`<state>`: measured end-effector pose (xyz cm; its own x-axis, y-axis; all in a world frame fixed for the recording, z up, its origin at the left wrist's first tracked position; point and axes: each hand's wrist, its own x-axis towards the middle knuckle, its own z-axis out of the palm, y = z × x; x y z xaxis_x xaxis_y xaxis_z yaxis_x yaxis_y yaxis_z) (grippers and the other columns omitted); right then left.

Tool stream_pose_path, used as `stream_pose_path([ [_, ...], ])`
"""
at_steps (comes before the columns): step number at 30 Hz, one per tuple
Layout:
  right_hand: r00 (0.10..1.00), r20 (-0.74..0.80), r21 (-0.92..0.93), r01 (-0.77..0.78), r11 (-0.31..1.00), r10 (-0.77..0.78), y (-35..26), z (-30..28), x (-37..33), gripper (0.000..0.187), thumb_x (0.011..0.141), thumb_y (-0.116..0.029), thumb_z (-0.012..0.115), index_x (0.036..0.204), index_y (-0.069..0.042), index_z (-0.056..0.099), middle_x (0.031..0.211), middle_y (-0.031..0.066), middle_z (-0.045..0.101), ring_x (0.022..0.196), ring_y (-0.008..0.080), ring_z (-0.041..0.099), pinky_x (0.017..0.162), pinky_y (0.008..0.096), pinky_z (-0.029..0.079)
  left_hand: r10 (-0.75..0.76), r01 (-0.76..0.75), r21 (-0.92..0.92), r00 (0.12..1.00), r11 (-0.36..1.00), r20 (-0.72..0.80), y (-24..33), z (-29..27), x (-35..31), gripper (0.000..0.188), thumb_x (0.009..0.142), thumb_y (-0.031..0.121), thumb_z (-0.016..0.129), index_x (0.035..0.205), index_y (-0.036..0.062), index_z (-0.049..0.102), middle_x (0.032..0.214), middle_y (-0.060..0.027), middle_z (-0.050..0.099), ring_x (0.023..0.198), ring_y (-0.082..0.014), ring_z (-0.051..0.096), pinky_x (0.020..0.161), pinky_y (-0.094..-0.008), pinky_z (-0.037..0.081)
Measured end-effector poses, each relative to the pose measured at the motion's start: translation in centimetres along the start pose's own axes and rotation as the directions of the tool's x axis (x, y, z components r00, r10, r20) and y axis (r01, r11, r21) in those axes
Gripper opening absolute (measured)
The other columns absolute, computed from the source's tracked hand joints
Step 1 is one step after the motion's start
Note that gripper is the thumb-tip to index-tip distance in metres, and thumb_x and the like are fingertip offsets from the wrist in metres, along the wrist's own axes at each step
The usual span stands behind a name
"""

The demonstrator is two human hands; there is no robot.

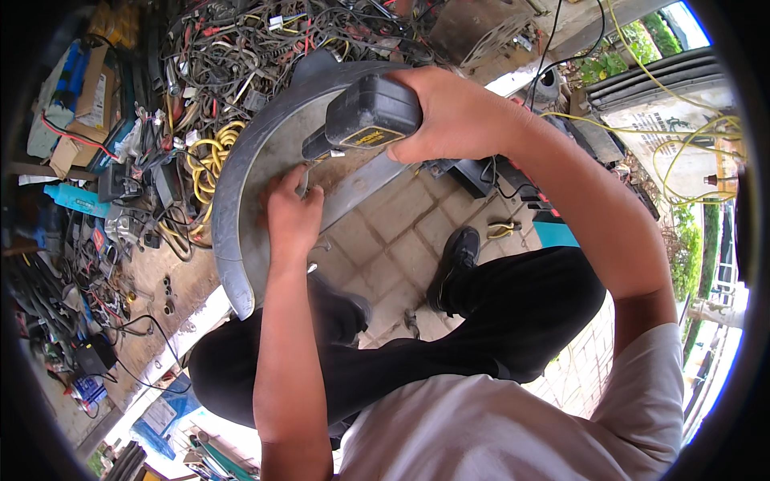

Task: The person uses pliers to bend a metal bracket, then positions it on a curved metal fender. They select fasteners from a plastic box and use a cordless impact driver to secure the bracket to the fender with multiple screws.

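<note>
My right hand (449,116) is closed round a black cordless power tool (374,111) with yellow lettering. Its bulky end faces up, and its narrower part points down and left toward my left hand. A grey curved mudguard (228,196) rests over the bench edge, arching around both hands. Inside that curve my left hand (293,212) has its fingers bent and pinched near the tool's lower end. What sits between those fingertips, if anything, is too small to make out.
Tangled cables (265,48) cover the bench beyond the mudguard, with a coiled yellow hose (210,164) at its left. A light blue bottle (76,199) and cardboard box (92,104) lie farther left. Pliers with yellow handles (503,230) lie on the paved floor (377,240).
</note>
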<state>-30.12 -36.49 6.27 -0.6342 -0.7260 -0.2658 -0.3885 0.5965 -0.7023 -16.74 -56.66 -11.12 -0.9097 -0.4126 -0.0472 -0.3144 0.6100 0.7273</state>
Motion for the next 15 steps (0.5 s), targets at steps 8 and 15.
stream_pose_path([
  [8,0.999,0.047,0.021,0.014,1.000,-0.015,0.2,-1.2,0.3,0.050,0.066,-0.015,0.077,0.112,0.000,0.063,0.089,0.0117,0.069,0.081,0.0215,0.065,0.075,0.0348,0.052,-0.006,0.007,-0.048,1.000,0.999,0.020,-0.1,0.0,0.3,0.045,0.080,0.011,0.072,0.123,-0.0004,0.066,0.107,-0.0148,0.063,0.099,-0.0262,0.062,0.090,-0.0338,0.048],
  [15,0.992,-0.001,-0.141,0.128,0.982,-0.129,-0.2,-0.2,0.0,0.058,0.067,-0.018,0.078,0.118,0.002,0.060,0.100,0.0199,0.068,0.093,0.0329,0.066,0.083,0.0397,0.052,-0.048,0.058,-0.139,0.996,0.989,0.075,-0.6,0.0,0.7,0.042,0.079,0.019,0.073,0.119,0.0115,0.071,0.105,-0.0127,0.062,0.107,-0.0328,0.057,0.093,-0.0466,0.044],
])
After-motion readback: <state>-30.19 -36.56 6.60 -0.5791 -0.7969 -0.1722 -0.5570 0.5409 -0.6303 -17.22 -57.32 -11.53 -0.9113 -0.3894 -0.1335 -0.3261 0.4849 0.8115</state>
